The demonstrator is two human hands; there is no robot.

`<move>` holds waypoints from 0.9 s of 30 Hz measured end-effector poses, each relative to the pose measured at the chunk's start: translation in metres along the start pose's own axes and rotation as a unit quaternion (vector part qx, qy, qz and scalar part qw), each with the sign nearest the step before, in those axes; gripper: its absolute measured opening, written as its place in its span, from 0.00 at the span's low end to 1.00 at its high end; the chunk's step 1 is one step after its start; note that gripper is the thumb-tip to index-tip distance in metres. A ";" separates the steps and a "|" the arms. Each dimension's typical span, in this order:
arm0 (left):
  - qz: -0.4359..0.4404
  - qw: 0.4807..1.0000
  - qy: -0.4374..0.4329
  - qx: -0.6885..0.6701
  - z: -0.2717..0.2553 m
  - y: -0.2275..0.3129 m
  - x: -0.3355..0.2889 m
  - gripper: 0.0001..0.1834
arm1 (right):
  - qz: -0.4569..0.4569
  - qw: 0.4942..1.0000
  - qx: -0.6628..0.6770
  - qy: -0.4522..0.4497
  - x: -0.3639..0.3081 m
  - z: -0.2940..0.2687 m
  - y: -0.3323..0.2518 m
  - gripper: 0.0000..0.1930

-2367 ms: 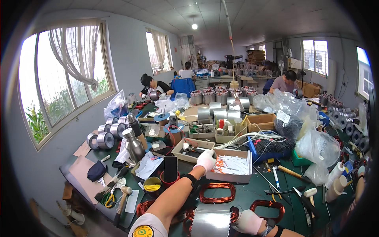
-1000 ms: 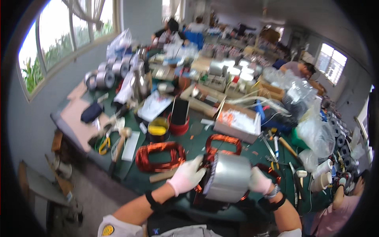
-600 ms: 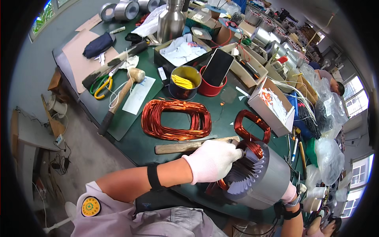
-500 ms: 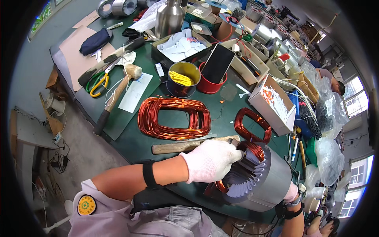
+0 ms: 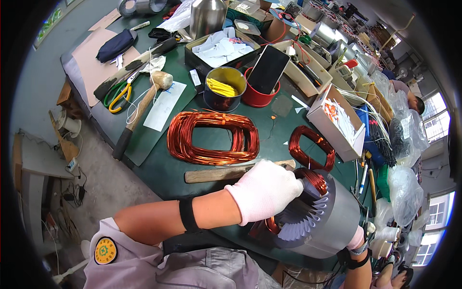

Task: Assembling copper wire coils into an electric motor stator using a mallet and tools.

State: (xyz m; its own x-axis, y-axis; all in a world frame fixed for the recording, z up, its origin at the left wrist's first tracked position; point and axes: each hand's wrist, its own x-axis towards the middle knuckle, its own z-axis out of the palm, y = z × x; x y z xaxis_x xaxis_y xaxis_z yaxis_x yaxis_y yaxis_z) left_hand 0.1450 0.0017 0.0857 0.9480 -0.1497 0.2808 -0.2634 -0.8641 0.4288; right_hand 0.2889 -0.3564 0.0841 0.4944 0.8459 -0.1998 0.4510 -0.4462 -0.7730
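A grey cylindrical motor stator [image 5: 340, 219] lies on its side at the table's near edge, its open end turned toward the left. Pale slot liners [image 5: 310, 219] fan out around its bore, and a red copper winding [image 5: 315, 180] bulges from its upper rim. My left hand [image 5: 265, 190], in a white glove, is closed at the bore beside that winding; its fingertips hide whatever they pinch. At the stator's far right side is my right hand [image 5: 356, 238], gloved too, with its fingers hidden behind the body. A wooden bar [image 5: 211, 176] lies just beyond my left hand.
Beyond lie a large copper coil bundle [image 5: 211, 157] and a smaller coil [image 5: 297, 150]. A mallet [image 5: 139, 110] and scissors [image 5: 120, 96] are at left. Farther back stand a tin with yellow pieces [image 5: 225, 102], a red tin with a phone [image 5: 266, 69], and a carton of strips [image 5: 332, 132].
My left hand has shifted slightly right, its fingertips now closer against the copper winding at the bore. The stator and my right hand stay nearly in place; the whole view has moved slightly.
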 end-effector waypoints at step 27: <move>0.019 1.000 0.014 0.007 -0.017 0.020 0.008 0.09 | 0.029 0.999 -0.027 0.033 -0.003 0.010 -0.005 0.22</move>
State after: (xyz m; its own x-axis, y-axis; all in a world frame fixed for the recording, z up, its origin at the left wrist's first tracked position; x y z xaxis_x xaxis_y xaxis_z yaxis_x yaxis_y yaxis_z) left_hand 0.1442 -0.0085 0.1110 0.9320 -0.1681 0.3211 -0.2958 -0.8648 0.4058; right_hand 0.2773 -0.3540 0.0826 0.5679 0.7982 -0.2008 0.4587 -0.5095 -0.7280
